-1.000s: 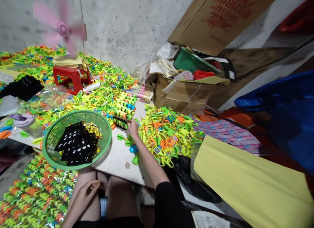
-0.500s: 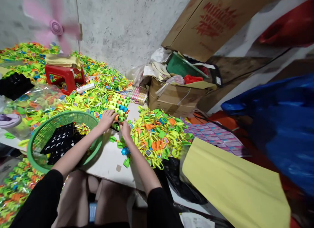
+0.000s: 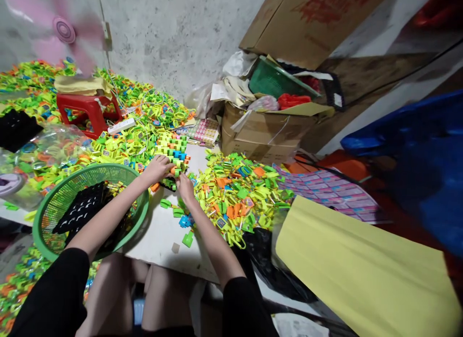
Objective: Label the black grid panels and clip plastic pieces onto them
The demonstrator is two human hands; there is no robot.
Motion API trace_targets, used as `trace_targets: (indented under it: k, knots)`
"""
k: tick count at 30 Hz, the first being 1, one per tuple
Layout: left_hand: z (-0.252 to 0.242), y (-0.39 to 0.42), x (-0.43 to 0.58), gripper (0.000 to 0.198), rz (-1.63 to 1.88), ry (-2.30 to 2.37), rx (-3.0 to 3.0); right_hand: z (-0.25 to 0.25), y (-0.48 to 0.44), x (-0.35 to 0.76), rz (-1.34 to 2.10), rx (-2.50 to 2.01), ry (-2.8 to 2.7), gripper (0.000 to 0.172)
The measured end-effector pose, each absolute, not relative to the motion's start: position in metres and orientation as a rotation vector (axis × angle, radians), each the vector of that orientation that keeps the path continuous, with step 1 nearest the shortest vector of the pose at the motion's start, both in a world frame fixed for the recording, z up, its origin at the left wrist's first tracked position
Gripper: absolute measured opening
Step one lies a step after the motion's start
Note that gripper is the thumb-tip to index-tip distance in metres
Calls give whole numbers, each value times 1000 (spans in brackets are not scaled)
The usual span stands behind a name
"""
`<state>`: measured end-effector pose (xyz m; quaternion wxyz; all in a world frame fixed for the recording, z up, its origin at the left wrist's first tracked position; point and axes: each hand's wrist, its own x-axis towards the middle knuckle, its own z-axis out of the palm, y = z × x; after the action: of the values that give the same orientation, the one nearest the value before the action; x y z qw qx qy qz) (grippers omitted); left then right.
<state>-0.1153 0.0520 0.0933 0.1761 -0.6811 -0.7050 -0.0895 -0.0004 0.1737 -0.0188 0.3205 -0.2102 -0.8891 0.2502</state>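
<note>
Small plastic toy pieces point(image 3: 173, 145) in green, yellow, blue and orange stand in close rows in front of me. A strip of black tray point(image 3: 168, 183) shows under the nearest row. My left hand point(image 3: 157, 169) lies over the row's left side, its fingers bent onto an orange-and-green toy piece point(image 3: 176, 171). My right hand point(image 3: 185, 188) is at the near right corner, its fingers drawn together against the row; what they pinch is too small to make out. A few loose green and blue pieces point(image 3: 186, 221) lie beside the right wrist.
A green basket point(image 3: 139, 221) holding black trays point(image 3: 81, 206) stands left. Loose toy watches point(image 3: 231, 197) are heaped right, with a larger heap behind. A red stool point(image 3: 87, 112), pink fan point(image 3: 64, 30), cardboard box point(image 3: 260, 134) and yellow sheet point(image 3: 361, 264) surround the white table point(image 3: 155, 245).
My view has turned slightly to the right. Both hands stay at the same near row, and an orange piece now shows under the left hand.
</note>
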Motion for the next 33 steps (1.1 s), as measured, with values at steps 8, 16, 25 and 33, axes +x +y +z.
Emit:
trace_targets:
  k: [8, 16, 25, 33]
  knots:
    - [84, 48, -118, 36, -299, -2057, -1915, -15, 183, 3, 663, -447, -2418, 28]
    - [85, 49, -115, 36, -288, -2065, -1908, -5, 198, 3, 693, -360, -2503, 25]
    - [83, 53, -107, 41, -270, -2101, -1825, -1, 187, 20, 732, -443, -2453, 30]
    - [90, 37, -74, 52, -629, -2098, -1763, -40, 126, 178, 641, -778, -2360, 43]
